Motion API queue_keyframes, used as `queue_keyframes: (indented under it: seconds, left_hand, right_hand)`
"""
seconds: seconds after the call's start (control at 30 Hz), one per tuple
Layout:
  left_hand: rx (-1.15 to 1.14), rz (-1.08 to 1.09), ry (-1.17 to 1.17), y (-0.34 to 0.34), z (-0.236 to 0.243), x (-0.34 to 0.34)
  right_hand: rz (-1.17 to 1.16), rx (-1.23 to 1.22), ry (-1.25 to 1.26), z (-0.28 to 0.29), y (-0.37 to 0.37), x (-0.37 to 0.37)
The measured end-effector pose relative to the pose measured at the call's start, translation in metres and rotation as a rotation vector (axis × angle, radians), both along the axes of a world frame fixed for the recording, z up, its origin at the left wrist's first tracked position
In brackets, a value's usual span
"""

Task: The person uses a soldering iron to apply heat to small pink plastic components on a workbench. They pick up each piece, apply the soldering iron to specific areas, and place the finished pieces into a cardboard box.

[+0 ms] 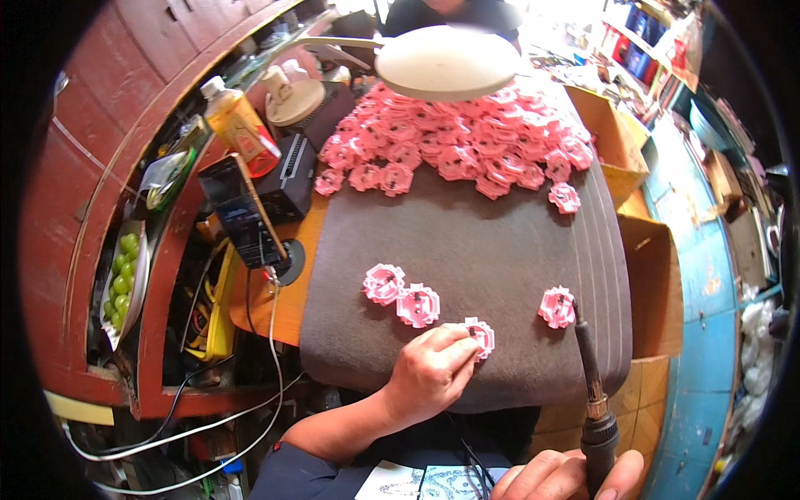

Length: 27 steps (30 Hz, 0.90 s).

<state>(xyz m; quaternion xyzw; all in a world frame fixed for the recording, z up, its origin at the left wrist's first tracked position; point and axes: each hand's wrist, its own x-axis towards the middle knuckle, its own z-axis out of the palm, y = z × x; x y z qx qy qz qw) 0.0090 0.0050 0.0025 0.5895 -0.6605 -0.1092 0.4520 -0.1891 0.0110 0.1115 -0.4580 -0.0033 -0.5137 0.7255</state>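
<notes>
My left hand (427, 375) pinches the edge of a small pink plastic part (482, 340) near the front of the dark grey mat (467, 229). Its fingertips hide part of that piece. At the lower right, my right hand (546, 478) grips the black handle of a soldering iron (599, 437). The iron points up and away, with its tip end beside another pink part (556, 307); whether they touch I cannot tell. Two more pink parts, one farther left (383, 284) and one nearer (417, 306), lie beyond my left hand. Dark bits show on their faces.
A large heap of pink parts (467, 142) covers the mat's far end, under a round white lamp head (450, 62). A phone (242, 212) stands at the left, near a bottle (242, 125) and green fruit (122, 279). Cardboard boxes (654, 283) flank the right. Another person (408, 17) is opposite.
</notes>
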Motion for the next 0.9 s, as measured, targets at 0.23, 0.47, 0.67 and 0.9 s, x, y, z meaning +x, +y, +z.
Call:
queue_keyframes:
  seconds: [0.23, 0.47, 0.67, 0.9]
  left_hand:
    - [-0.028, -0.003, -0.004, 0.001, -0.002, -0.002]
    - [-0.012, -0.002, -0.008, 0.002, -0.003, 0.001]
    - [-0.031, -0.001, -0.025, 0.001, -0.003, -0.001]
    - [-0.025, 0.017, -0.013, 0.004, -0.005, 0.004]
  right_hand:
    - [0.204, -0.097, -0.111, -0.013, -0.016, -0.01]
    - [0.099, -0.063, 0.01, 0.0, -0.003, -0.002]
    - [0.104, -0.101, -0.066, -0.001, -0.001, 0.0]
    - [0.172, -0.177, 0.039, 0.002, -0.005, -0.01]
